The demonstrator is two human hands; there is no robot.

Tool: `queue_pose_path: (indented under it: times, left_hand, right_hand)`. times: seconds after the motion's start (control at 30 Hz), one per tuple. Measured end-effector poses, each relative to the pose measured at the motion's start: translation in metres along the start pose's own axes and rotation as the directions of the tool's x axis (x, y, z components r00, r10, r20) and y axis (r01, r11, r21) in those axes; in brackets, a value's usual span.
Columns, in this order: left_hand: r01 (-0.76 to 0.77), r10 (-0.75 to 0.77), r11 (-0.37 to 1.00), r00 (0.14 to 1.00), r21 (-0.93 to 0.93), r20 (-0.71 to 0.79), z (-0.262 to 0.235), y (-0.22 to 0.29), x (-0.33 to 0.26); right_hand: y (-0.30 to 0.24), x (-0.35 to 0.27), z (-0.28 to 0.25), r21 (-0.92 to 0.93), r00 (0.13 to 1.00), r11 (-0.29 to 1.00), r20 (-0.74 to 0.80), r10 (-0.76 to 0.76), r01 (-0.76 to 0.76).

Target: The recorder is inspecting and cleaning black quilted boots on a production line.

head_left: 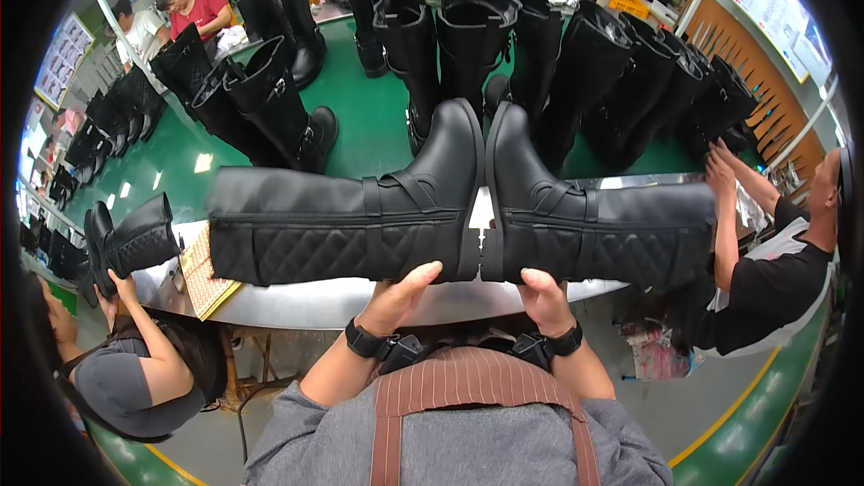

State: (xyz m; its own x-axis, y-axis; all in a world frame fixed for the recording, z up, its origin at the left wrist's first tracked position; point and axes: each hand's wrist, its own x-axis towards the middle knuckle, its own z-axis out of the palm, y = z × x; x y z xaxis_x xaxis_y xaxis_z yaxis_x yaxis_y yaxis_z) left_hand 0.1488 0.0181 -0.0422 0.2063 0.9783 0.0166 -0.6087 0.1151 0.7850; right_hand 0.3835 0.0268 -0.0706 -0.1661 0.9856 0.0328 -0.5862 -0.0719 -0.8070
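Observation:
Two tall black boots lie on their sides in front of me, soles facing each other and toes pointing away. My left hand [402,294] grips the left boot [333,216] near its heel, thumb on top and the other fingers hidden beneath. In the same way, my right hand [545,299] holds the right boot [612,225] by the heel end. Both boots have crossed ankle straps, a long zipper and a quilted panel. A narrow gap separates the soles. Their shafts stretch outward to left and right.
Many black boots [477,27] stand on the green table [360,126] beyond a metal edge [297,306]. A yellow-edged sheet pad [205,274] lies at left. Close by, one co-worker [135,369] handles a boot at left; another [765,261] works at right.

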Motion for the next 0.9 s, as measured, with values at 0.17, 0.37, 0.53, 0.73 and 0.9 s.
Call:
queue_pose_path:
  times: [0.17,0.37,0.53,0.73,0.9]
  left_hand:
    - [0.077,-0.056,0.73,0.997,0.679,-0.053,0.005,0.011,0.004]
    - [-0.065,0.067,0.992,0.998,0.111,-0.014,-0.02,-0.005,0.039]
    - [0.271,-0.282,0.918,0.959,-0.289,0.002,-0.033,-0.035,0.036]
    - [0.317,-0.337,0.933,0.936,-0.171,-0.1,-0.018,-0.021,0.032]
    - [0.271,-0.274,0.945,0.962,-0.182,0.01,-0.019,-0.001,0.039]
  right_hand:
    - [-0.003,0.001,-0.018,-0.421,0.998,0.905,0.013,0.068,-0.056]
    - [0.005,0.04,-0.039,0.183,0.964,0.95,-0.045,0.263,-0.251]
    - [0.024,0.029,-0.04,0.079,0.959,0.957,-0.023,0.283,-0.281]
    - [0.002,0.025,-0.042,0.032,0.95,0.956,0.125,0.285,-0.291]
    - [-0.028,0.02,-0.033,0.27,0.956,0.922,0.176,0.236,-0.278]
